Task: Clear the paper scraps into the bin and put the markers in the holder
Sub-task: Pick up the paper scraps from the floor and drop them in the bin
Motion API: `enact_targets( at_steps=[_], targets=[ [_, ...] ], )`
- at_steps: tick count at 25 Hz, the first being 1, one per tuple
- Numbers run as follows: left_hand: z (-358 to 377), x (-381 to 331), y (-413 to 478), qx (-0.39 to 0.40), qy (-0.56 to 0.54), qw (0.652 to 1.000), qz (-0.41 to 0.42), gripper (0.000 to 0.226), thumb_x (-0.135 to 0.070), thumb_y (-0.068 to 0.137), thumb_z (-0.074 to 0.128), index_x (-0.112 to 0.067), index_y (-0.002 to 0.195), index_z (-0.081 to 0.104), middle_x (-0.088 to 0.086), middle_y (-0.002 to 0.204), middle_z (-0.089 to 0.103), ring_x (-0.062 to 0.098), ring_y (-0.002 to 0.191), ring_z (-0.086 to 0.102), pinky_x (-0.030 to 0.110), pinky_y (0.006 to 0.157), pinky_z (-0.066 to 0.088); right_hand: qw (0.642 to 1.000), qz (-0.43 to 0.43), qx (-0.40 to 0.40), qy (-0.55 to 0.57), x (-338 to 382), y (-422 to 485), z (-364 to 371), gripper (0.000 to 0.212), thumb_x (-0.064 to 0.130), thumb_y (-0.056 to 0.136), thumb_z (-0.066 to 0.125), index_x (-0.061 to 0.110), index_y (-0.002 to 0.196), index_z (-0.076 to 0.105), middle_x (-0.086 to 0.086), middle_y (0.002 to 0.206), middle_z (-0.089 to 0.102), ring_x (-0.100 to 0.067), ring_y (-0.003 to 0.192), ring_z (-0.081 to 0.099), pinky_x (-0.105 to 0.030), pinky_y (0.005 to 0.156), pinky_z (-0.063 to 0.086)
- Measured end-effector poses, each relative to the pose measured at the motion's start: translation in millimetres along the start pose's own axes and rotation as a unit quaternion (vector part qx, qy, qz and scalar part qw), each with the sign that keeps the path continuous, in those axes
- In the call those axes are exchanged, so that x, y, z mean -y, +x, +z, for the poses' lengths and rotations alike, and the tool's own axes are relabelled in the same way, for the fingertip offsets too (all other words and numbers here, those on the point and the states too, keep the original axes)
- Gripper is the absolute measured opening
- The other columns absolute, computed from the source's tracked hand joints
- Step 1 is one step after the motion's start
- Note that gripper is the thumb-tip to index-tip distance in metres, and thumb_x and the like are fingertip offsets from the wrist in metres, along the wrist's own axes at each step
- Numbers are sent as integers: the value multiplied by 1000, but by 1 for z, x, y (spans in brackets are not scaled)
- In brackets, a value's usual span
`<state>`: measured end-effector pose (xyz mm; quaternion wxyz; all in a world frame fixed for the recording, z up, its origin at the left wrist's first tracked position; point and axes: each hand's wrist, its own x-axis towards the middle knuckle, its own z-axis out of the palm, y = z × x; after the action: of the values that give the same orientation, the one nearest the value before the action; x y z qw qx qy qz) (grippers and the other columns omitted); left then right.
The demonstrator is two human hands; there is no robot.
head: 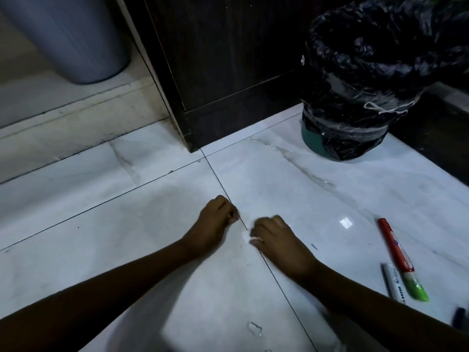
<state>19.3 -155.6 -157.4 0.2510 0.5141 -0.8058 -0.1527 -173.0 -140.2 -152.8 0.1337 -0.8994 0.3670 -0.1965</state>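
Note:
Both hands rest low over the white tiled floor. My left hand is closed in a fist, a bit of white showing at its fingertips. My right hand is curled over small white paper scraps that peek out at its fingers. A red marker, a green highlighter and a white marker lie on the floor to the right. The bin, lined with a black bag, stands at the far right. Another scrap lies near me.
A dark wooden cabinet stands behind the hands. A grey ribbed container sits at the far left on a raised step. A dark object is cut off at the right edge.

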Motion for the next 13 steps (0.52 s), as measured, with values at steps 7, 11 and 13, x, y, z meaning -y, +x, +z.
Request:
enact_targets(
  at_steps=[7,11,13],
  targets=[
    [-14,-48,18,-226,-223,891,-324,25,9,81,45,-9,76,61,10,83,62,9,81,52,20,76,38,975,182,-54,112,-26,-6,-79,22,8,83,40,2,67,54,-16,73,56,-23,71,54,-23,67,31],
    [-61,-117,118,-290,-529,705,-372,22,6,87,48,-11,85,61,4,67,57,11,57,45,12,48,40,884,309,-260,236,-42,59,-169,37,14,89,53,16,54,43,0,50,41,1,41,44,-20,45,29],
    [-86,-158,176,-257,-611,707,-247,23,5,85,53,-14,77,63,-8,50,60,2,47,47,9,41,37,850,295,-342,271,-51,94,-231,42,18,90,52,25,50,37,3,50,38,1,38,40,-18,43,28]
  ],
)
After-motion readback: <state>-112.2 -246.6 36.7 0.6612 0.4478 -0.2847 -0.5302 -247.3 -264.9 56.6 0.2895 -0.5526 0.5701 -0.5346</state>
